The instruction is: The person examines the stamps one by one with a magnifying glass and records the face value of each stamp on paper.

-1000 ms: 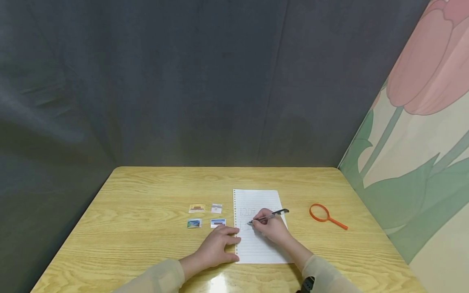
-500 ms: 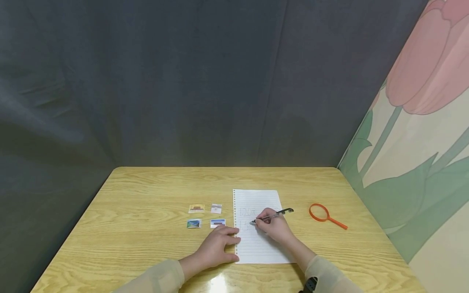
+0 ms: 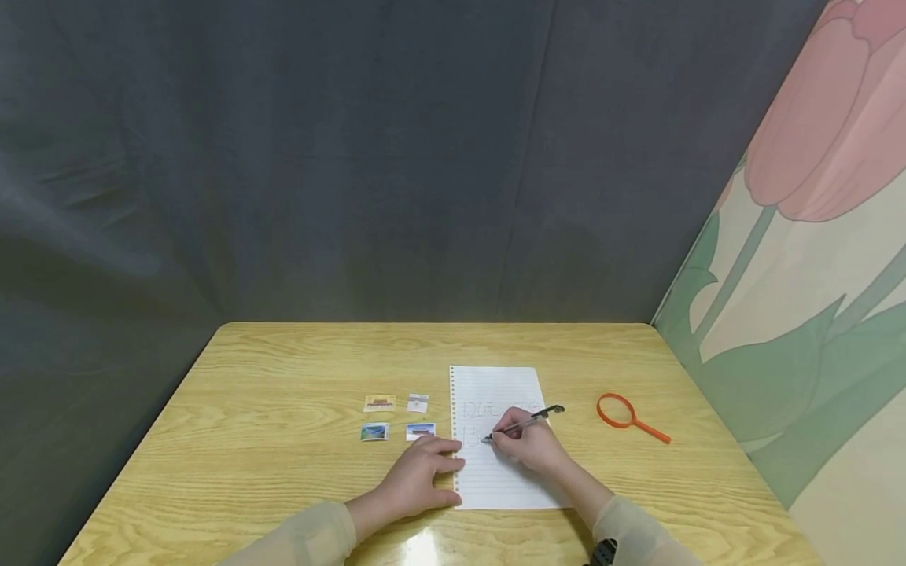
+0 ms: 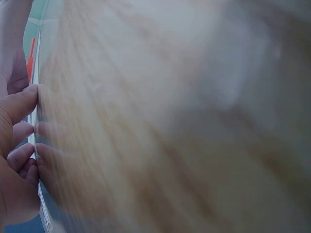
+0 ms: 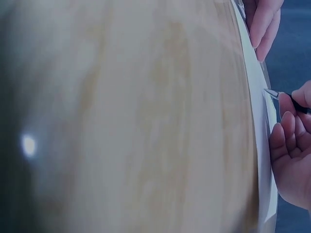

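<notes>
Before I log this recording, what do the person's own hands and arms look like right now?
The left hand and right hand are bare, without gloves. Pale beige sleeves cover the forearms and end short of the wrists. A black object sits at the right sleeve's edge, partly cut off; I can't tell what it is.

Indoor nook: curtain [image 3: 382,157], tulip mural [image 3: 814,259]
</notes>
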`<state>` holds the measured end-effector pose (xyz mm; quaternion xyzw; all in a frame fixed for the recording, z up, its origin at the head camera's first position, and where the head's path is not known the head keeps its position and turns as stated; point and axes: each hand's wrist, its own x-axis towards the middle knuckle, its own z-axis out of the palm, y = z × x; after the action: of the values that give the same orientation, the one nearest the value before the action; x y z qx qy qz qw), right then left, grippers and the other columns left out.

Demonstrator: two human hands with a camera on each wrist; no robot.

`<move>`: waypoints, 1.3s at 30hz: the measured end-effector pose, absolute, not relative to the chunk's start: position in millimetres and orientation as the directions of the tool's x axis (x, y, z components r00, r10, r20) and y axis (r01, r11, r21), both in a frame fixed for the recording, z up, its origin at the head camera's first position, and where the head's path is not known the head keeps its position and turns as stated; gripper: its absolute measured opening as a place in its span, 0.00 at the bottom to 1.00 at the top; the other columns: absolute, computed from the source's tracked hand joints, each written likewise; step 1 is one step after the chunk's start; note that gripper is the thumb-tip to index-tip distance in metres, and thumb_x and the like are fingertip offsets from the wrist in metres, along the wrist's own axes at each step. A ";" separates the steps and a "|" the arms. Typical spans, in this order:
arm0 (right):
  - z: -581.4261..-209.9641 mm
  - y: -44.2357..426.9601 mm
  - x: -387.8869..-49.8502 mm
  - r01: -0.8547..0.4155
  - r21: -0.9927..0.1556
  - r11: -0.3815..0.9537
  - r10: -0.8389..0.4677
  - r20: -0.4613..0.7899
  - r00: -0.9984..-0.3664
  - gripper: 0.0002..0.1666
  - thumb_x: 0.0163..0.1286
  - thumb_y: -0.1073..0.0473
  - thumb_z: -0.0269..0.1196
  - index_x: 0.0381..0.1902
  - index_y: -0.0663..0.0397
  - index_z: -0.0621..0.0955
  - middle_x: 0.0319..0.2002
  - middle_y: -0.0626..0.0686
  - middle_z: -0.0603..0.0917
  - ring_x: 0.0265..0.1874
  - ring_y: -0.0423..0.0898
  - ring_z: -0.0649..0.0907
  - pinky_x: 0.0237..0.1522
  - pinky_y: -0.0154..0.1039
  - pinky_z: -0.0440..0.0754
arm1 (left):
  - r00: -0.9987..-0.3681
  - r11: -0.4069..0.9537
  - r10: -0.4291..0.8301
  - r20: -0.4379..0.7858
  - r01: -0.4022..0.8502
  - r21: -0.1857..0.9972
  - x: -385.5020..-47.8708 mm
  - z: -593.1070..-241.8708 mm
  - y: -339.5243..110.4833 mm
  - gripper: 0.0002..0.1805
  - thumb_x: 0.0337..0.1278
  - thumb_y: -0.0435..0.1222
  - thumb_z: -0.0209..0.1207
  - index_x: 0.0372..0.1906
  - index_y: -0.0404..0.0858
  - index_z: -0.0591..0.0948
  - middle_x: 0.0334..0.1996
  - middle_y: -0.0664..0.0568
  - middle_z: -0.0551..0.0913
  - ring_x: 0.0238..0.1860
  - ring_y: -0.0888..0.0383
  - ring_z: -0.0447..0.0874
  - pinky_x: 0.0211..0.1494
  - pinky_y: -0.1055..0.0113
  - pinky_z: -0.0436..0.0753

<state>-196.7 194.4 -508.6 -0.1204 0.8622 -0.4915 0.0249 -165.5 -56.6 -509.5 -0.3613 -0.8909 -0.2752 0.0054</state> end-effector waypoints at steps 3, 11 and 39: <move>-508.3 196.5 -195.4 -0.197 -0.850 0.489 -0.256 0.076 -0.964 0.06 0.63 0.67 0.66 0.31 0.56 0.79 0.21 0.46 0.79 0.18 0.38 0.75 0.18 0.28 0.71 | -0.741 0.587 0.639 0.207 0.643 0.491 -166.1 -510.2 -56.9 0.27 0.45 0.44 0.75 0.54 0.40 0.86 0.62 0.50 0.78 0.64 0.48 0.72 0.69 0.53 0.68; -511.0 200.7 -198.5 -0.177 -0.848 0.500 -0.192 0.091 -0.977 0.05 0.60 0.68 0.66 0.29 0.56 0.80 0.23 0.46 0.80 0.21 0.38 0.76 0.22 0.28 0.74 | -0.741 0.579 0.641 0.200 0.638 0.509 -165.4 -508.8 -57.5 0.28 0.46 0.45 0.75 0.54 0.40 0.86 0.62 0.50 0.78 0.64 0.47 0.71 0.69 0.52 0.69; -513.0 198.2 -203.3 -0.137 -0.868 0.477 -0.078 0.114 -0.990 0.04 0.61 0.68 0.67 0.30 0.57 0.81 0.22 0.46 0.83 0.18 0.39 0.76 0.16 0.29 0.73 | -0.742 0.586 0.642 0.195 0.638 0.500 -165.2 -508.4 -57.2 0.28 0.46 0.45 0.75 0.54 0.40 0.85 0.62 0.51 0.78 0.65 0.46 0.71 0.69 0.51 0.68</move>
<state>-203.3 198.2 -513.0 -0.0626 0.8590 -0.5073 -0.0293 -165.2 -57.2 -508.4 -0.3594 -0.8904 -0.2793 -0.0034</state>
